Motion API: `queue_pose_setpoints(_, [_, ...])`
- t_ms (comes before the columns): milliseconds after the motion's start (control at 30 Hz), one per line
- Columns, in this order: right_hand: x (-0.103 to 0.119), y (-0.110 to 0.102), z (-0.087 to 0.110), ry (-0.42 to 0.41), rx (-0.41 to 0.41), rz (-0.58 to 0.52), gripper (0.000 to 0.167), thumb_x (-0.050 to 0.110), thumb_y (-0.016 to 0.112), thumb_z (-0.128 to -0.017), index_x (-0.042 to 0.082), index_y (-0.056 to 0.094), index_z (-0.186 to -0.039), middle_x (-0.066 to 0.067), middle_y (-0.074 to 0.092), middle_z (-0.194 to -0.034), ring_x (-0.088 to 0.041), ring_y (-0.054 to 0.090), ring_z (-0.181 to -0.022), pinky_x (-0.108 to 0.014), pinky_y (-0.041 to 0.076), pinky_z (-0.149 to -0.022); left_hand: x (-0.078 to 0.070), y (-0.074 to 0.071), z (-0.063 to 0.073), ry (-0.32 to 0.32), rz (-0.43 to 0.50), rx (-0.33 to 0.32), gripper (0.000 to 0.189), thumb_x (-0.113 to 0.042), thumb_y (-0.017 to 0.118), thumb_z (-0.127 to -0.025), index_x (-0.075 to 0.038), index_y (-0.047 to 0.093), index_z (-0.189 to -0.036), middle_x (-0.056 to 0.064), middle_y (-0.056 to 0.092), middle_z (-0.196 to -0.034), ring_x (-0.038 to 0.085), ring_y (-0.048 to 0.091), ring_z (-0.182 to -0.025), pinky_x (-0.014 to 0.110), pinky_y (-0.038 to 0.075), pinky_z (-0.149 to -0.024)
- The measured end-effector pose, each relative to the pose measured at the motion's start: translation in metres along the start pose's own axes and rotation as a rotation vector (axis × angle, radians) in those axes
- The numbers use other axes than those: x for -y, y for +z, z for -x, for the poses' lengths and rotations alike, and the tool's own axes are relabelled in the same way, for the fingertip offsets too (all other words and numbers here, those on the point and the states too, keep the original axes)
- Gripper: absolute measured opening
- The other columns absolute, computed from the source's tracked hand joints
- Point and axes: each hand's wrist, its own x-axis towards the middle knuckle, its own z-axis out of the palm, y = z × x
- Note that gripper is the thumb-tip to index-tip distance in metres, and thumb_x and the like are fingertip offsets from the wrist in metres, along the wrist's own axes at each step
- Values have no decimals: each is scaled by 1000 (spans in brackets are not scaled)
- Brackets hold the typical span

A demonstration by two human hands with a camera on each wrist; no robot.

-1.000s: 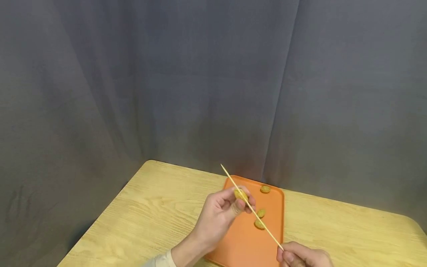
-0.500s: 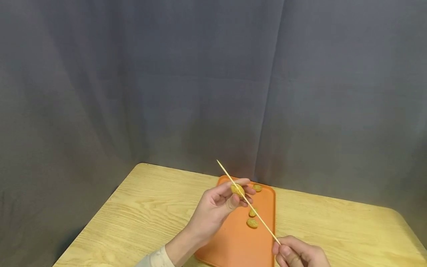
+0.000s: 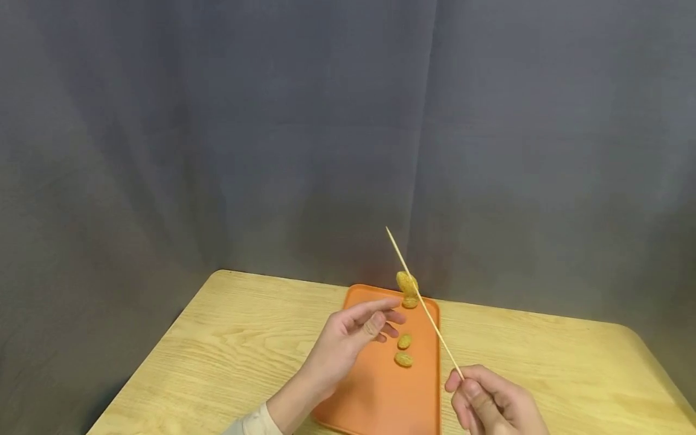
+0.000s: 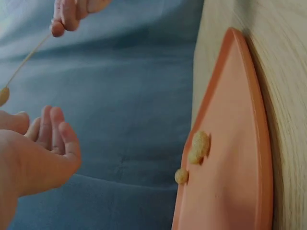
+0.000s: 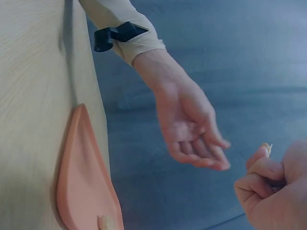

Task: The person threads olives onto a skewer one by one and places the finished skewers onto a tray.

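A thin wooden skewer slants up and to the left from my right hand, which pinches its lower end between thumb and fingers. Partway up the skewer sits an oval, golden-brown lump with a rough surface, below the bare pointed tip. My left hand holds nothing; its fingers are loosely extended over the tray, left of the skewer. In the left wrist view the skewered lump shows at the left edge, beyond the left thumb. Only a bit of the skewer's end shows in the right wrist view.
An orange tray lies on the wood-grain table. On it rest a far lump, a middle lump and a nearer lump, all golden-brown. A grey curtain hangs behind the table.
My left hand has let go of the lump, which now stays on the skewer alone. My right hand has raised the skewer up and away to the right, tilting it steeper.
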Motion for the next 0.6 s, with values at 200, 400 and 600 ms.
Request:
queue_pose_setpoints(200, [-2, -6, -11, -42, 34, -126, 27, 3, 32, -108, -2, 59, -105, -7, 52, -67, -25, 32, -44, -31, 26, -31, 27, -14, -14, -78, -270, 65, 27, -32, 58, -102, -26, 68, -126, 3, 73, -118, 14, 69, -101, 29, 55, -92])
queue_pose_setpoints(400, [-4, -10, -18, -69, 64, -205, 28, 4, 30, -109, -4, 57, -108, -5, 56, -69, -26, 31, -42, -30, 25, -29, 60, -18, -33, -37, -910, 224, 26, -30, 64, -98, -25, 70, -123, -5, 71, -114, 2, 62, -90, 17, 51, -73])
queue_pose_setpoints(600, [-4, -8, -25, -124, 52, -179, 27, 1, 30, -108, -6, 56, -106, -9, 55, -69, -23, 37, -41, -30, 34, -32, 82, -16, -37, 7, -1364, 336, 31, -31, 73, -92, -24, 70, -122, -5, 64, -102, 4, 56, -73, 19, 47, -60])
